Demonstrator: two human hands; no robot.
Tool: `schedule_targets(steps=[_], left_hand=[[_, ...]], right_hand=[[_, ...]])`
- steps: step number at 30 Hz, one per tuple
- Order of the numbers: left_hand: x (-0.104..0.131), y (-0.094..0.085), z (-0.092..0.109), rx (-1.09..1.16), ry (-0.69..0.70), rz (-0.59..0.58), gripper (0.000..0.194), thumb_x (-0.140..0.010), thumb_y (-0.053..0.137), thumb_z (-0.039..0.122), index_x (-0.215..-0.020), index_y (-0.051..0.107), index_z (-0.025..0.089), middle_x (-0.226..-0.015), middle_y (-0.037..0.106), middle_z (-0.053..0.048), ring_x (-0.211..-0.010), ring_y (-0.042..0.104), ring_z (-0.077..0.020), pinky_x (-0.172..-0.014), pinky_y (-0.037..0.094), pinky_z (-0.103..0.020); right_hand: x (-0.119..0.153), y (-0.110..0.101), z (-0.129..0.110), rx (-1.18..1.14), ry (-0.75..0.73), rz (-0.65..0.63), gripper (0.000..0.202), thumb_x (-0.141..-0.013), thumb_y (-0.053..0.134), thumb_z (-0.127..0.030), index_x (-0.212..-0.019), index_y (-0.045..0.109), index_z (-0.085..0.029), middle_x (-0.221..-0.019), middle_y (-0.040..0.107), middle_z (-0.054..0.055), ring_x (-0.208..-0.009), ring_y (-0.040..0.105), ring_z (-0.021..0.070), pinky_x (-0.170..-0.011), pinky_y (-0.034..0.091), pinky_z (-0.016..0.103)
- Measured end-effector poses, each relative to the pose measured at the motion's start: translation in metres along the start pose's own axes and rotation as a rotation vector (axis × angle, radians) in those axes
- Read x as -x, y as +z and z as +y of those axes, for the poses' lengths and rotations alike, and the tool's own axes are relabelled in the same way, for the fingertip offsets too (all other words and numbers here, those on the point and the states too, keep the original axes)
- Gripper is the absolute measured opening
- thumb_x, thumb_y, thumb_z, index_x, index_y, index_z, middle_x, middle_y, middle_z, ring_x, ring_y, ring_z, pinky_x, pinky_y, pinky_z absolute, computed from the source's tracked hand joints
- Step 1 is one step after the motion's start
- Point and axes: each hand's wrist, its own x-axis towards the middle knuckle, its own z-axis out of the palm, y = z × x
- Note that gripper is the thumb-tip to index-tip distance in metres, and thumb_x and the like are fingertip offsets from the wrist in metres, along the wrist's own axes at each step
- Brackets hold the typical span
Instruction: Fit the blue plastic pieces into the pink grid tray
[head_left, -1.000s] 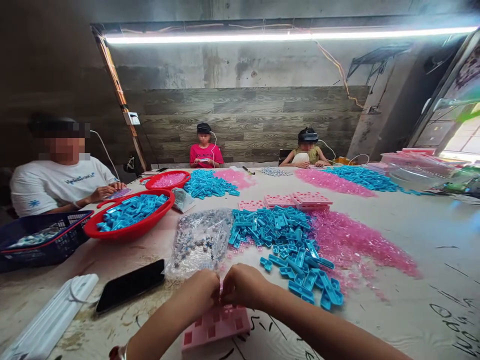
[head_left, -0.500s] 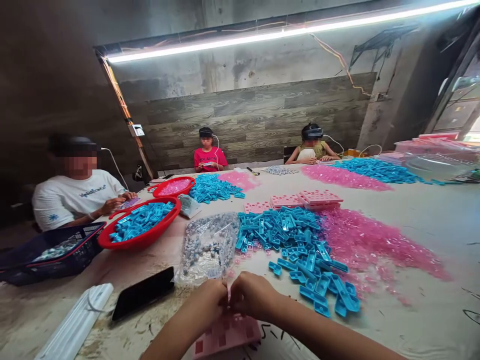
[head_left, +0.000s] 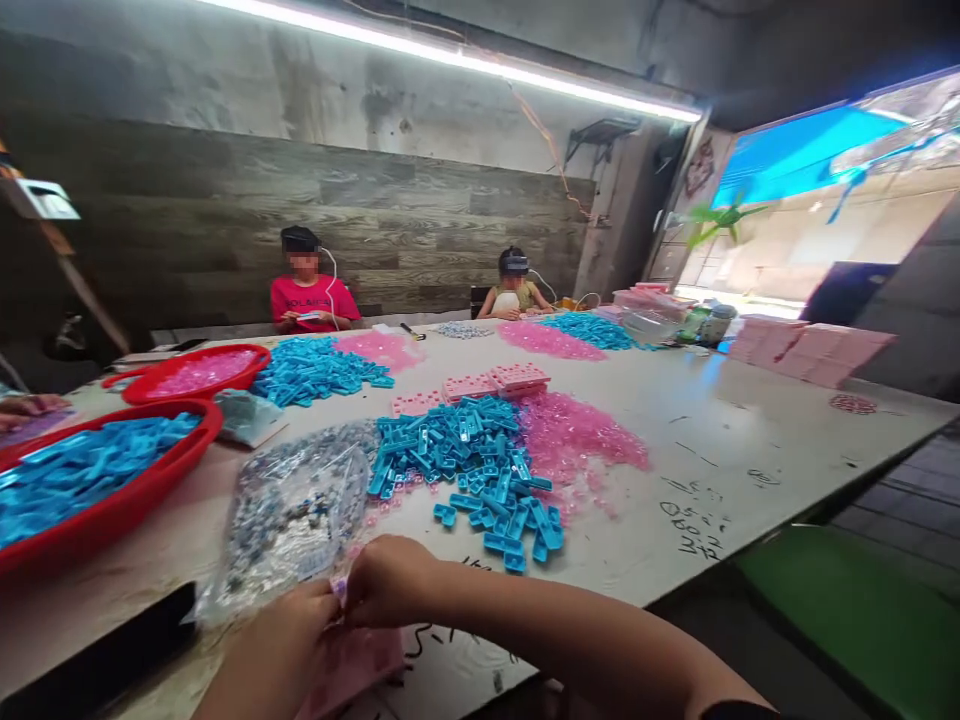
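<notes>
I see a tube light [head_left: 465,58] over a plank-patterned wall [head_left: 420,215], a pale table [head_left: 720,420], and a bright opening [head_left: 795,215] right.

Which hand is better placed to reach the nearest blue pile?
Probably the right hand: it lies closer to the blue pile, while the left hand is farther left, by the clear bag.

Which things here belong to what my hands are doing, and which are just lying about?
Likely in the job:
small pinkish piece between your left hand and right hand
pink slab near them
blue pieces, pink pieces and clear bag nearby

Seemingly just lying about:
black phone
dark stick-like thing across the table
</notes>
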Motion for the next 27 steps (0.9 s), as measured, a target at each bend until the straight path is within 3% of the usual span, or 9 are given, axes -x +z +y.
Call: schedule_targets(steps=[5, 10, 14, 18, 27], left_hand=[[-0.004, 0.0, -0.008, -0.073, -0.036, -0.026, 0.025, -0.071, 0.042, 0.013, -0.067, 0.064, 0.023, -0.077, 0.067, 0.002, -0.076, 0.059, -0.0166, -0.066, 0.039, -0.022], [-0.002, -0.004, -0.019, -0.008, -0.079, 0.003, 0.024, -0.07, 0.045, 0.014, -0.075, 0.066, 0.024, -0.081, 0.068, 0.002, -0.08, 0.059, -0.0164, -0.068, 0.039, -0.022], [-0.001, -0.007, -0.022, 0.024, -0.005, -0.039, 0.02, -0.071, 0.048, 0.014, -0.071, 0.067, 0.021, -0.08, 0.067, 0.0, -0.078, 0.058, -0.0151, -0.071, 0.039, -0.022], [-0.001, -0.007, -0.022, 0.03, 0.043, -0.041, 0.02, -0.072, 0.048, 0.013, -0.066, 0.066, 0.019, -0.078, 0.066, -0.001, -0.075, 0.057, -0.0135, -0.071, 0.039, -0.021], [0.0, -0.011, -0.022, 0.094, 0.093, -0.036, 0.019, -0.072, 0.048, 0.012, -0.07, 0.066, 0.018, -0.077, 0.066, 0.0, -0.075, 0.057, -0.0131, -0.069, 0.038, -0.021]], right_hand=[[-0.006, 0.007, 0.007, 0.048, -0.046, 0.037, 0.025, -0.067, 0.063, -0.036, -0.086, 0.07, -0.023, -0.079, 0.071, 0.002, -0.067, 0.061, 0.0159, -0.047, 0.033, 0.021], [-0.002, 0.019, 0.015, -0.078, -0.134, 0.18, 0.018, -0.07, 0.064, -0.034, -0.082, 0.07, -0.023, -0.073, 0.069, 0.0, -0.071, 0.061, 0.0151, -0.058, 0.038, 0.021], [0.0, 0.026, 0.018, -0.188, -0.247, 0.296, 0.016, -0.071, 0.065, -0.027, -0.086, 0.068, -0.021, -0.076, 0.067, 0.002, -0.076, 0.059, 0.0142, -0.066, 0.04, 0.021], [0.001, 0.028, 0.017, -0.226, -0.338, 0.314, 0.012, -0.074, 0.063, -0.023, -0.083, 0.07, -0.022, -0.081, 0.066, 0.003, -0.076, 0.059, 0.0138, -0.065, 0.04, 0.021], [0.003, 0.027, 0.011, -0.148, -0.279, 0.334, 0.012, -0.075, 0.062, -0.031, -0.077, 0.069, -0.021, -0.074, 0.064, 0.002, -0.071, 0.057, 0.0137, -0.062, 0.038, 0.023]])
